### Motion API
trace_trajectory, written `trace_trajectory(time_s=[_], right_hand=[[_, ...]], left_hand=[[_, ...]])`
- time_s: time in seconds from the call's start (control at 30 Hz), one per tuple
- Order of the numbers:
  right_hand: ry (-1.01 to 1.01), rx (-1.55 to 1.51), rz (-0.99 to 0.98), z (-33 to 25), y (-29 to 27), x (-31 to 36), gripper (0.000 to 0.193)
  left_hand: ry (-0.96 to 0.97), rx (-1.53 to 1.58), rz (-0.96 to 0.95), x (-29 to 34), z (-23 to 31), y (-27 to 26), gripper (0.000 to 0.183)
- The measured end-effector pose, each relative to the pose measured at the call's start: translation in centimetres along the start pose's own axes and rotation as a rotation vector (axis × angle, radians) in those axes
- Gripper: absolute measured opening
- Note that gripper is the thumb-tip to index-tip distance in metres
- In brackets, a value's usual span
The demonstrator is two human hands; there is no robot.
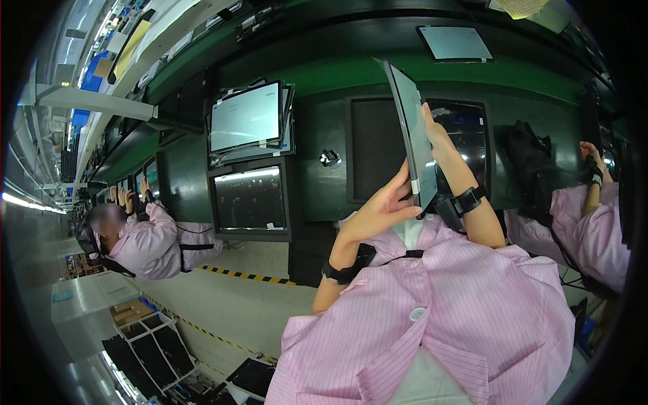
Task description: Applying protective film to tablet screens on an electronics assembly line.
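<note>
Upright on its edge, a thin tablet (412, 121) with a pale lit screen is held between my two hands above the bench. My left hand (379, 210) grips its near lower end, thumb and fingers on either side. My right hand (437, 133) is closed on its right side, thumb pointing up along the edge. Below it lies a black padded tray (368, 145), with a dark glossy panel (470, 138) in a black frame to the right. Both my wrists wear black bands.
A stack of tablets (244, 120) stands left, above a glossy dark panel (248, 197) in a black tray. A small shiny object (329, 158) sits on the green bench (317, 121). Another tablet (455, 43) lies at the back. Co-workers (152, 239) sit on both sides.
</note>
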State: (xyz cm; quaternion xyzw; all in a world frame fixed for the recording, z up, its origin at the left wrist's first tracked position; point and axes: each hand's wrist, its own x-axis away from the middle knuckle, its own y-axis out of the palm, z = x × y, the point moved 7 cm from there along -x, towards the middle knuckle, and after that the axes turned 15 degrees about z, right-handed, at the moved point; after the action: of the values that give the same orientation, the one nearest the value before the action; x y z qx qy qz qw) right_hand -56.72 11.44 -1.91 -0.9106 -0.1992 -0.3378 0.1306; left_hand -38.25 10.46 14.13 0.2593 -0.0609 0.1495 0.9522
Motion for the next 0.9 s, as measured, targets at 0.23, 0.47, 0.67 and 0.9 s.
trace_trajectory(time_s=[0.23, 0.47, 0.67, 0.9], right_hand=[[0.102, -0.128, 0.076, 1.0, -0.3, -0.6, 0.098], [0.059, -0.116, 0.03, 0.9, 0.0, -0.2, 0.101], [0.059, -0.076, 0.053, 1.2, -0.2, -0.5, 0.103], [0.139, -0.17, 0.042, 2.4, -0.6, -1.1, 0.096]], left_hand=[[-0.003, 0.017, 0.001, 0.0, -0.3, -0.4, 0.085], [-0.041, 0.06, 0.017, -0.2, -1.1, -1.1, 0.084], [-0.055, 0.091, 0.006, -0.2, -1.2, -1.1, 0.085], [-0.034, 0.01, 0.019, -0.6, -1.1, -3.7, 0.08]])
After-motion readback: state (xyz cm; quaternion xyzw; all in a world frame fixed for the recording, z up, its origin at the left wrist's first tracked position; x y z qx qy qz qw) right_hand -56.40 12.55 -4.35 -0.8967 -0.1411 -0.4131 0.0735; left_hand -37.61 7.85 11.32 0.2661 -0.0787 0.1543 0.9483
